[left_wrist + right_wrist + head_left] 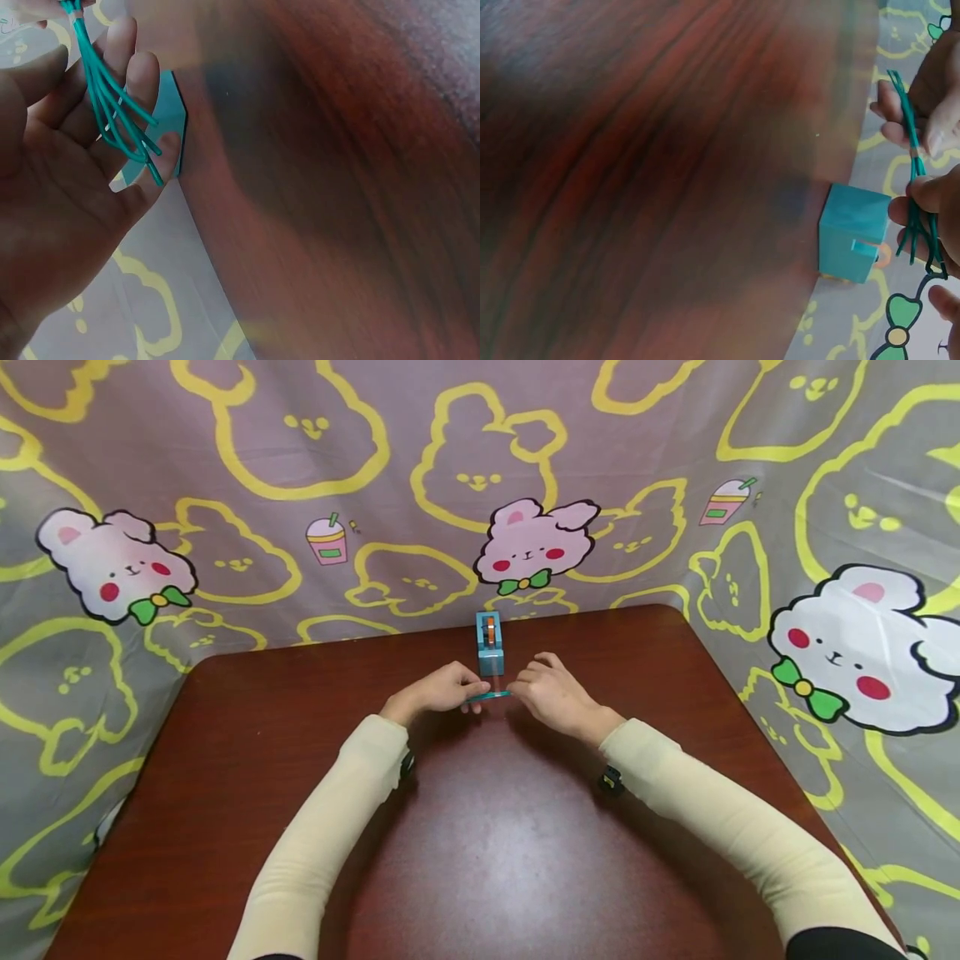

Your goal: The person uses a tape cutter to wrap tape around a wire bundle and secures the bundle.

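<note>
A bundle of thin green wires (491, 695), bound at its middle by a narrow band of tape, lies level between both hands. The right hand (551, 693) pinches one end between thumb and finger; that end's loose tips fan out in the right wrist view. The left hand (82, 172) is loosely curled around the other end, its fanned wires (124, 127) crossing in front of the fingers, thumb apart from them. Just beyond the hands stands a blue tape dispenser (491, 662) with an orange hub. A clear tape strip (495, 681) reaches from it to the bundle.
The dark reddish-brown table (262, 760) runs under both arms, shiny near the person. A patterned cloth curtain (405, 443) hangs behind its far edge and along both sides. The dispenser stands near that far edge.
</note>
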A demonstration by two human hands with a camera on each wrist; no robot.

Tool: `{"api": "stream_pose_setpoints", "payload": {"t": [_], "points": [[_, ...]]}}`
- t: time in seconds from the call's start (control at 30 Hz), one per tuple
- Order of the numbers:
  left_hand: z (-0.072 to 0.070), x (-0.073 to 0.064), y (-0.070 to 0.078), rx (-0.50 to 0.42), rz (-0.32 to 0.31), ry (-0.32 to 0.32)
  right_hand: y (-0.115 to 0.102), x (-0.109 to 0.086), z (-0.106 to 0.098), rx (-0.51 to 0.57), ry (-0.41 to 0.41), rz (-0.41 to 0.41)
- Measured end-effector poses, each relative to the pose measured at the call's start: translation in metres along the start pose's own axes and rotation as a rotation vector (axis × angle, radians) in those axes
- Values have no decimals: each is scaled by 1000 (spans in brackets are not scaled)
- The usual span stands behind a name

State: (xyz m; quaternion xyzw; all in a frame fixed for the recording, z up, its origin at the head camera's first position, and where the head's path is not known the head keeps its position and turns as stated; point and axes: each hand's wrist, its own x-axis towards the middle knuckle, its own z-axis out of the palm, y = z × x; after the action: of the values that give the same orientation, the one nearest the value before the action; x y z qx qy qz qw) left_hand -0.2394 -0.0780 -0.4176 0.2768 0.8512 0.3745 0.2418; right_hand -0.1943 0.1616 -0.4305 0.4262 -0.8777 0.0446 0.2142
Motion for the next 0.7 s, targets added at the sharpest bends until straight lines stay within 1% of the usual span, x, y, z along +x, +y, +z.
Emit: {"api": "stream_pose_setpoints", "payload": {"t": [0.17, 0.37, 0.43, 0.5, 0.6, 0.7], "points": [[-1, -2, 2, 15, 2, -17, 2, -4, 6, -19, 35, -28], [-1, -1, 3, 38, 21, -8, 2, -4, 7, -8, 49, -24], [-1, -2, 4, 51, 23, -1, 2, -3, 6, 2, 35, -12], [0, -2, 4, 68, 25, 6, 2, 0, 5, 27, 5, 16], [1, -4, 5, 103, 30, 25, 3, 3, 1, 102, -53, 75], [2, -4, 5, 141, 54, 53, 6, 7, -3, 189, -109, 140]]}}
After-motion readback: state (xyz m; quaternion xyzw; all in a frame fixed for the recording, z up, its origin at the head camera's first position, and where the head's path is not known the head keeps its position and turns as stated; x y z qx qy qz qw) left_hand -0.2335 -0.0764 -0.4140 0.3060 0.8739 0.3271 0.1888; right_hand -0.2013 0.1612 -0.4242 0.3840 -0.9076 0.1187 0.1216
